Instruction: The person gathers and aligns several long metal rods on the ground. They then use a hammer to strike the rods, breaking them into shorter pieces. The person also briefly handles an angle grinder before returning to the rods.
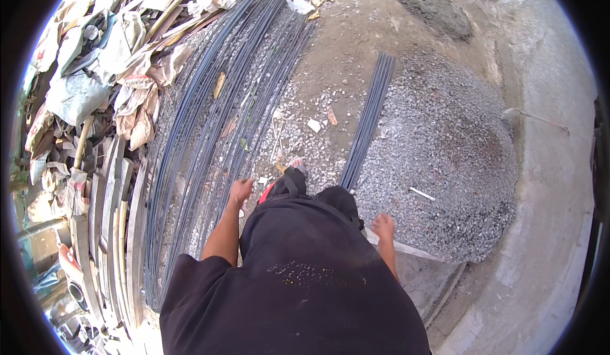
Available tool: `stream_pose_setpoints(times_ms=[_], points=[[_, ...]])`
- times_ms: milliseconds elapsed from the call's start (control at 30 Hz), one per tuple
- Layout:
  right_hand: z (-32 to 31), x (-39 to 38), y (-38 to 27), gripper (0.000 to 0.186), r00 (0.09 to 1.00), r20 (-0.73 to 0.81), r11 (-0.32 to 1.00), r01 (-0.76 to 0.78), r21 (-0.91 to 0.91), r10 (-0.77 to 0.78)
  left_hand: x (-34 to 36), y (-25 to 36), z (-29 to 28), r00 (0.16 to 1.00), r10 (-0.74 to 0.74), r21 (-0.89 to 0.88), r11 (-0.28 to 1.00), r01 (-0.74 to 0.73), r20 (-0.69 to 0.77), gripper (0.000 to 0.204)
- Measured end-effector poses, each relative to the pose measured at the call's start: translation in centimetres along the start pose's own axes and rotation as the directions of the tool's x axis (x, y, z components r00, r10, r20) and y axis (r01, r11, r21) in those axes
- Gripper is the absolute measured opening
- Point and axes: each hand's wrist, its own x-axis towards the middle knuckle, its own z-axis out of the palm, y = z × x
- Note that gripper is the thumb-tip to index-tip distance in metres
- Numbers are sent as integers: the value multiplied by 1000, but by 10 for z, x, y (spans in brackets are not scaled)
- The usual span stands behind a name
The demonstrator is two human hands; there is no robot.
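Note:
My left hand [241, 191] hangs beside my body with its fingers curled in and nothing visible in them. It is nearest to the long dark steel bars [219, 110] lying along the ground on my left. My right hand [383, 225], also loosely closed and holding nothing that I can see, hangs at my other side by the near edge of a grey gravel pile [454, 139]. A shorter bundle of steel bars [368, 123] lies ahead of me along the gravel's left edge. Neither hand touches the bars.
Torn paper sacks [136, 91] and wooden planks [111, 196] are heaped along the left. Farther off at the right is a mound of wet-looking grey mix [438, 8]. A concrete strip [546, 183] runs down the right side. Stones and scraps litter the ground ahead.

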Motion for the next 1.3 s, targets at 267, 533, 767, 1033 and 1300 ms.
stream_pose_setpoints(times_ms=[267,533,767,1033,1300], points=[[-3,58,23,35,861,209,880,-420,-221,463,131,343,50,951,280,-82,953,-292,-131,43],[22,285,-269,35,944,212,957,-214,-197,255,233,383,206,990,137,365,923,-118,-24,49],[40,475,-768,42,882,147,806,470,-361,-448,244,445,225,940,-140,-451,893,-16,-310,39],[191,492,-1027,45,649,312,598,760,-254,-694,320,452,231,780,-588,-587,715,379,-212,40],[277,567,-921,50,791,540,448,609,-654,-288,448,655,221,906,-283,-543,836,73,-314,39]])
